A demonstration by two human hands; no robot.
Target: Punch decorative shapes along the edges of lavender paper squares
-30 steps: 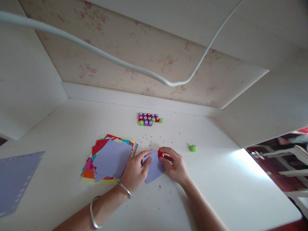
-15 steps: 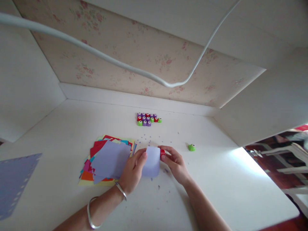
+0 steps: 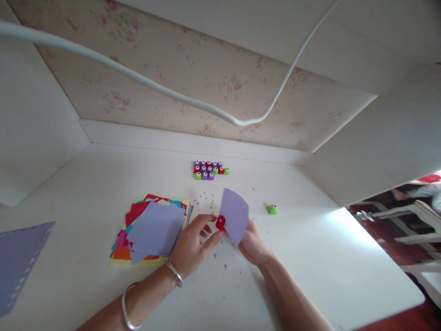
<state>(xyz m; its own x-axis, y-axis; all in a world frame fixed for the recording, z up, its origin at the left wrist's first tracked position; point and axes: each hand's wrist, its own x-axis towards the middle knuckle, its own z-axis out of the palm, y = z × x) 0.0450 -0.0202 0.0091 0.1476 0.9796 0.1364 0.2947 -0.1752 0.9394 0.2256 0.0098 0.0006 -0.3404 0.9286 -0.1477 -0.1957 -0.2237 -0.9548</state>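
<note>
A small red craft punch (image 3: pixel 220 223) sits at the left edge of a piece of purple paper (image 3: pixel 235 212). My left hand (image 3: pixel 193 240) has its thumb and index finger around the punch, with the other fingers curled. Behind the paper's lower right side, my right hand (image 3: pixel 253 243) is closed on it, its fingers partly hidden by the sheet. The paper stands tilted above the white table. A green craft punch (image 3: pixel 272 209) lies on its own to the right of my hands.
Left of my hands lies a stack of coloured paper (image 3: pixel 156 230). A larger purple sheet (image 3: pixel 20 266), notched along its edges, rests at far left. Several purple, red and green punches (image 3: pixel 204 169) stand in rows near the wall. Purple scraps dot the table. A white cable (image 3: pixel 151 80) hangs overhead.
The purple paper has turned from lying nearly flat to tilted up. The red punch has gone from my right hand's side to my left fingers, and my right hand has taken the paper.
</note>
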